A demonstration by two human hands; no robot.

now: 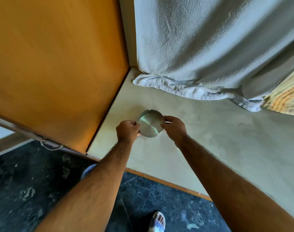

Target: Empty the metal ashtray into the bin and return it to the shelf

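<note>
metal ashtray between both hands, white towel behind on shelf

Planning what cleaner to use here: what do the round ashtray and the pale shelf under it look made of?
Round ashtray: looks like brushed steel, going by its silvery sheen with circular grain. Pale shelf: matte cream surface, perhaps laminate or painted board; its orange-brown edge strip suggests wood.

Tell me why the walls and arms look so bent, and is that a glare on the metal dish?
In the head view, the wide-angle lens bows the orange panel and stretches both forearms. The ashtray, held by the left hand and right hand, shows a soft greenish sheen, not harsh glare. The hanging towel looks slightly blurred.
</note>
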